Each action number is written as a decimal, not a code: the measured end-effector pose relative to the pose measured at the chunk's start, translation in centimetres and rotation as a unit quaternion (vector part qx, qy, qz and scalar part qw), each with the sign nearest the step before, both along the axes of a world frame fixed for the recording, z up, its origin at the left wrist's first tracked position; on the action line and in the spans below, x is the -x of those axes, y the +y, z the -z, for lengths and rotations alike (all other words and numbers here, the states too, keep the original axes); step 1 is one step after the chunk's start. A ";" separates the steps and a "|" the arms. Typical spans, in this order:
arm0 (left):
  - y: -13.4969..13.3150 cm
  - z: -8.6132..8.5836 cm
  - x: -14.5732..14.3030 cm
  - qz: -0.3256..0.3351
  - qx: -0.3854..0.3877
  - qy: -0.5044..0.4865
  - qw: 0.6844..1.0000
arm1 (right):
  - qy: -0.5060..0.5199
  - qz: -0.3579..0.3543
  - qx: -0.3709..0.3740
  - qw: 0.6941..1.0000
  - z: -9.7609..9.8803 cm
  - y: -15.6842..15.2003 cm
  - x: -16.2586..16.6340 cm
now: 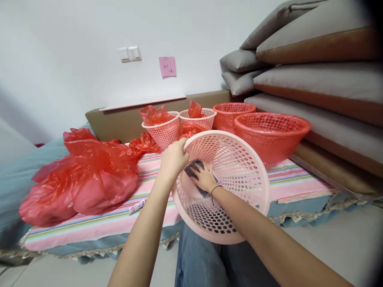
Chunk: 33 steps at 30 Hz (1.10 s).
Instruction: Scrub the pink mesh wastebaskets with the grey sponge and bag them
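Note:
A pink plastic basket [259, 167] with a holed wall is tipped with its mouth facing me, above my knees. My left hand [175, 157] is closed around the upper left part of its rim. Deep inside the basket, my right hand [206, 177] has its fingers spread over a dark grey speckled cloth [190, 170], pressing it against the inner surface near the base. A dark thin band circles the right wrist. Part of the cloth is hidden under the palm and fingers.
Two pink baskets [164, 133] with red bags inside and two red baskets [269, 137] stand behind. Filled red plastic bags [98, 179] lie left, near a small white tube [137, 207], on a striped cloth [110, 223]. Grey cushions [314, 79] are stacked right.

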State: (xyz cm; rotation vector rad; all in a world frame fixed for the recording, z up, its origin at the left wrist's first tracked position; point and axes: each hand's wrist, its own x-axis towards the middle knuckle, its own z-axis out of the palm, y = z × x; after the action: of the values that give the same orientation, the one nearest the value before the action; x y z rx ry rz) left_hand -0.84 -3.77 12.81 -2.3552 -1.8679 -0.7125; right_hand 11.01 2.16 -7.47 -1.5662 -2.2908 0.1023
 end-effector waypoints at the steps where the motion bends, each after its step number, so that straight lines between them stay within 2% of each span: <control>1: 0.3 0.1 0.2 0.004 -0.001 -0.002 1.000 | -0.001 0.006 -0.002 1.000 -0.1 0.2 0.0; 6: 0.3 0.7 0.4 0.008 0.001 -0.004 1.000 | 0.006 0.050 0.025 0.998 0.2 0.7 0.3; 11: 0.1 0.7 0.4 0.005 0.011 0.024 1.000 | 0.032 0.203 0.071 0.976 1.5 1.0 1.2; 13: 0.2 0.6 0.3 -0.001 0.012 0.035 0.999 | 0.034 0.230 0.080 0.969 1.7 1.3 1.5; 16: 0.6 0.5 -0.1 0.000 0.004 0.043 0.999 | 0.025 0.165 0.069 0.984 1.5 1.5 1.4; 20: 0.9 0.3 -1.0 0.013 -0.004 0.060 0.998 | 0.001 -0.016 0.051 0.999 0.9 1.5 0.3; 22: 1.0 0.2 -1.4 0.008 -0.007 0.074 0.997 | 0.000 -0.053 0.052 0.997 0.8 1.5 -0.2; 23: 1.0 0.1 -1.5 0.003 -0.008 0.079 0.997 | 0.005 -0.047 0.052 0.998 0.9 1.5 -0.3; 26: 0.8 0.1 -1.5 -0.010 -0.004 0.082 0.997 | 0.036 0.069 0.052 0.996 1.3 1.8 0.1; 29: 0.7 0.4 -1.0 -0.017 -0.006 0.074 0.997 | 0.062 0.204 0.072 0.974 1.8 2.2 1.1; 31: 0.6 0.6 -0.6 -0.019 -0.012 0.068 0.997 | 0.065 0.234 0.089 0.966 1.9 2.4 1.7; 33: 0.5 0.8 -0.2 -0.018 -0.019 0.059 0.998 | 0.058 0.211 0.095 0.971 1.7 2.4 1.8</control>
State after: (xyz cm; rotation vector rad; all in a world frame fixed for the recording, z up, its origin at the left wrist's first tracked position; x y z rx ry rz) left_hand -0.60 -3.26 12.00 -2.2815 -1.8256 -0.5855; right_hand 9.26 4.56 -9.21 -2.0522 -1.8576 0.2998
